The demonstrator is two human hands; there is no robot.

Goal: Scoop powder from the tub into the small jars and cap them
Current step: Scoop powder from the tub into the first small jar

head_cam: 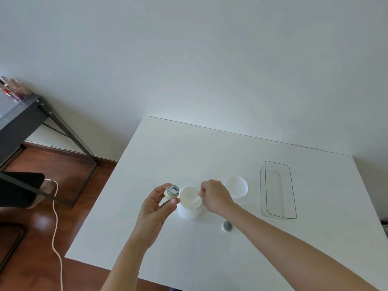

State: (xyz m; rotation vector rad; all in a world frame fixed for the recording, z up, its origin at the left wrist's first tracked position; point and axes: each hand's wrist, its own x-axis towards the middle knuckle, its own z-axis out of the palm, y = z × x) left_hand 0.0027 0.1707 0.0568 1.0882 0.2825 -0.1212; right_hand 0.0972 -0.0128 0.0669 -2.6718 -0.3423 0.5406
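A white tub (190, 206) of powder stands open on the white table (210, 156). My left hand (156, 206) pinches a small jar (171, 192) with a grey rim, tilted, just left of the tub's rim. Over the tub's right side my right hand (214, 196) grips a thin scoop (198, 196) that dips into the powder. The tub's white lid (236, 186) lies upside down to the right. A small grey jar cap (227, 225) rests on the table near my right forearm.
A clear rectangular plastic bin (277, 190) stands at the right of the table. To the left, off the table, there is a dark glass-topped desk (23, 116), a white cable (55, 227) on the wooden floor, and another person's foot (49, 187).
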